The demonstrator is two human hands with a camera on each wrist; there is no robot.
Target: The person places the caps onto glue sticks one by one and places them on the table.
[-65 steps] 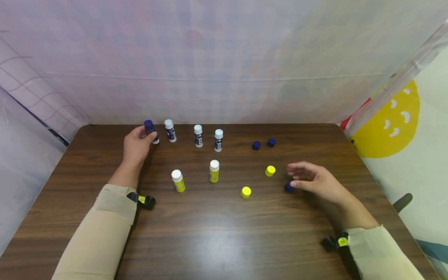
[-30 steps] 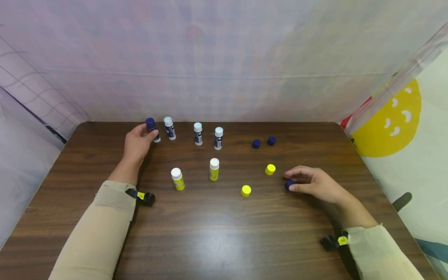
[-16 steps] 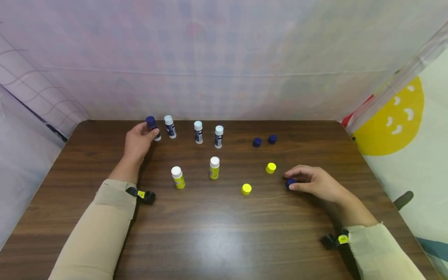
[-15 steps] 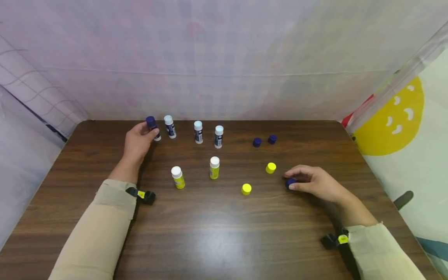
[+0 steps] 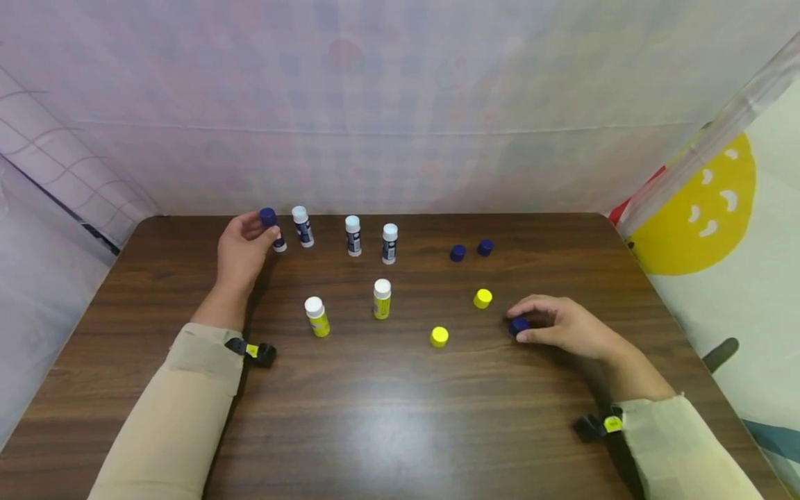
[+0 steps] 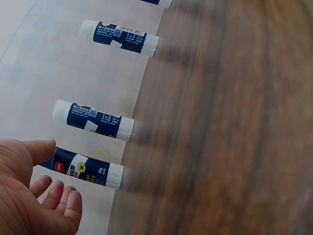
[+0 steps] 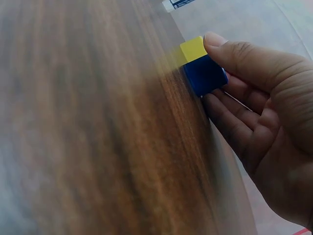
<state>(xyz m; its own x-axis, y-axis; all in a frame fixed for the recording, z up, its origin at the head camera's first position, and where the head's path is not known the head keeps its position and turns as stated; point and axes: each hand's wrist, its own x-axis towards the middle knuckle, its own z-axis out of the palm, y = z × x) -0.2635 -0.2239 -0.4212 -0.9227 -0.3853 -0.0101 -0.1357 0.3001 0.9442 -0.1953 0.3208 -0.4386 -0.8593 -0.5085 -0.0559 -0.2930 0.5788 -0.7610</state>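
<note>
My left hand point(image 5: 240, 253) is at the back left, its thumb and fingers loosely around a navy-capped glue stick point(image 6: 80, 168) that stands upright. In the left wrist view the thumb tip lies over the top end and the other fingers are relaxed and bent beside it, a small gap showing. On the right, my right hand point(image 5: 565, 326) pinches a navy glue stick cap point(image 7: 204, 74) between thumb and fingertips, low at the tabletop. Right of the left hand stand three navy glue sticks point(image 5: 353, 236) without caps, showing white tops.
Two yellow glue sticks point(image 5: 382, 300) with white tops stand mid-table. Two yellow caps point(image 5: 439, 337) lie between them and the right hand, and two navy caps point(image 5: 458, 253) lie farther back. A pale cloth point(image 5: 400, 139) hangs behind the wooden table point(image 5: 325, 430).
The right hand's thumb and fingers have come in around the navy cap. The left hand has shifted slightly left and loosened around the capped glue stick, which stays in place.
</note>
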